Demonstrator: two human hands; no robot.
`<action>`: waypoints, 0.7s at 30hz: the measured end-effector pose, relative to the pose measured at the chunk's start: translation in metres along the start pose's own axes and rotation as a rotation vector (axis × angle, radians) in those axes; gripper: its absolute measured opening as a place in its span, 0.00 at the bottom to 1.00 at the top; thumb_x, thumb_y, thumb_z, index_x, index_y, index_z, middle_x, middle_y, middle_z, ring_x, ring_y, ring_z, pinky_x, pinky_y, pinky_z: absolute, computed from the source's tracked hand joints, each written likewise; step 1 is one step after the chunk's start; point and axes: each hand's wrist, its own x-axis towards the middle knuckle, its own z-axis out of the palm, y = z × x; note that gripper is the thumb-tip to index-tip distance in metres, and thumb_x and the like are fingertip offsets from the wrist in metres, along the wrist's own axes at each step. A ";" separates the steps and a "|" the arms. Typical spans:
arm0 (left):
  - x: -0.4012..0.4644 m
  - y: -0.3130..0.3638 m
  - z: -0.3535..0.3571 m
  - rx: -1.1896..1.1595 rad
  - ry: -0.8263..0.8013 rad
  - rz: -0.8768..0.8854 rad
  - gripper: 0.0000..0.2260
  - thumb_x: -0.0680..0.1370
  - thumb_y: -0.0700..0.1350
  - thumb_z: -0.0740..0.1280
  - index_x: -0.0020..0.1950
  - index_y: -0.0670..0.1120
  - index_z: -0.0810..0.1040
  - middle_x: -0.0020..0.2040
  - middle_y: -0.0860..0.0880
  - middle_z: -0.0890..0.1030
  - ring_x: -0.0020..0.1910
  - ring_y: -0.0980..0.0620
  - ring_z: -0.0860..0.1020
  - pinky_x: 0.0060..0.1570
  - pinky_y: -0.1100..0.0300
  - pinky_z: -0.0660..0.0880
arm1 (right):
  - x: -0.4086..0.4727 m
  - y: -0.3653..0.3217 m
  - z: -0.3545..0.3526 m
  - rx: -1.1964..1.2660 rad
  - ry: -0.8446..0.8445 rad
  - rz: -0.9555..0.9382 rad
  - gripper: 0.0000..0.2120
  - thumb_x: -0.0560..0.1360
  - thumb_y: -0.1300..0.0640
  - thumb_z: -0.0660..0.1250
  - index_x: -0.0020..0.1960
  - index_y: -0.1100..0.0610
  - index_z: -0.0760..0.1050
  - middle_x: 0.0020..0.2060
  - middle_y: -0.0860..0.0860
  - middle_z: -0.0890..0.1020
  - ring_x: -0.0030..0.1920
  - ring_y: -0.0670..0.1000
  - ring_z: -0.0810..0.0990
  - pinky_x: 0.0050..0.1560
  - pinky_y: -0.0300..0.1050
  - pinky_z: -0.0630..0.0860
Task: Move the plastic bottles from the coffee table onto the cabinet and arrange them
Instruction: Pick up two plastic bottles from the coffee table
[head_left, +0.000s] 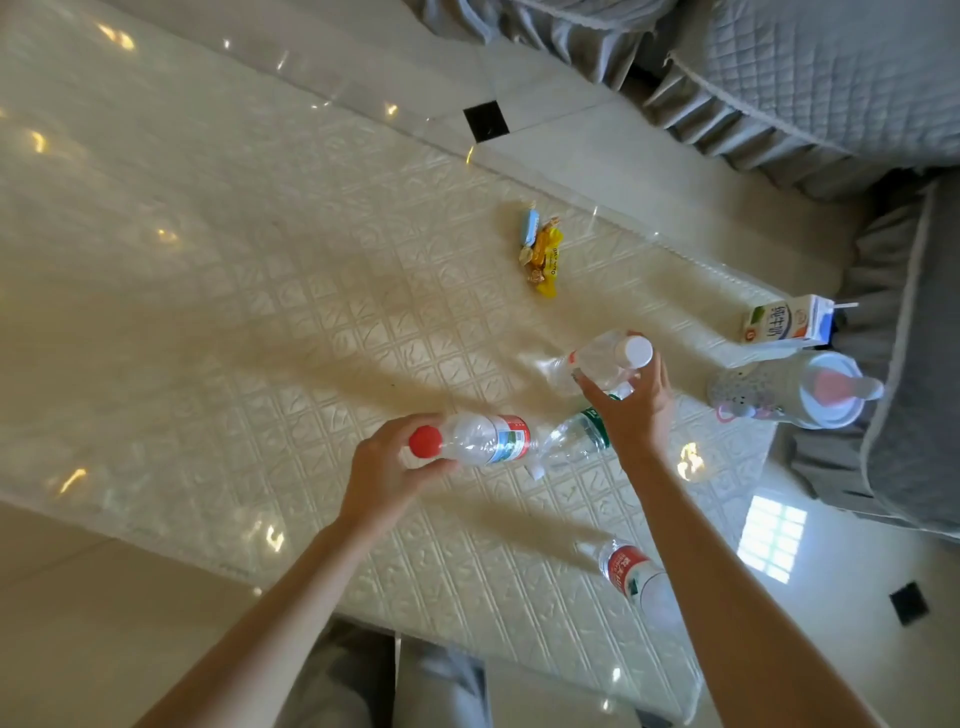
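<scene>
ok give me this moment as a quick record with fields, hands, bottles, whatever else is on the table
left hand: left hand grips the red-capped bottle near its cap
right hand: right hand grips the white-capped bottle
ungripped bottles: green-label bottle between the hands; red-label bottle near the right forearm
other items: sweets, milk carton, patterned cup
surface: coffee table
cabinet: not in view

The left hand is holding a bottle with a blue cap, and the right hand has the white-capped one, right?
Not quite. In the head view the left hand holds a bottle with a red cap, not blue. The rest is right: the right hand holds the white-capped bottle.
</scene>
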 end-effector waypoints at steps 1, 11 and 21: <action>0.003 0.008 0.005 -0.050 -0.026 0.011 0.21 0.64 0.45 0.79 0.55 0.50 0.80 0.53 0.57 0.81 0.52 0.61 0.78 0.55 0.70 0.69 | -0.001 0.001 -0.001 0.010 -0.002 0.005 0.35 0.63 0.48 0.79 0.64 0.58 0.70 0.54 0.53 0.77 0.50 0.50 0.77 0.48 0.50 0.80; 0.025 0.047 0.071 -0.015 -0.187 0.210 0.22 0.68 0.50 0.75 0.59 0.49 0.75 0.56 0.56 0.78 0.54 0.65 0.75 0.54 0.75 0.66 | -0.013 0.013 -0.004 0.098 -0.014 0.100 0.34 0.63 0.46 0.78 0.65 0.47 0.68 0.56 0.46 0.78 0.48 0.50 0.81 0.45 0.53 0.80; 0.000 0.083 0.066 0.038 -0.113 0.193 0.24 0.66 0.38 0.76 0.56 0.59 0.74 0.54 0.64 0.76 0.55 0.67 0.74 0.53 0.78 0.65 | -0.023 -0.017 -0.043 0.175 0.014 0.086 0.34 0.63 0.54 0.79 0.65 0.43 0.67 0.56 0.46 0.78 0.52 0.50 0.80 0.47 0.51 0.80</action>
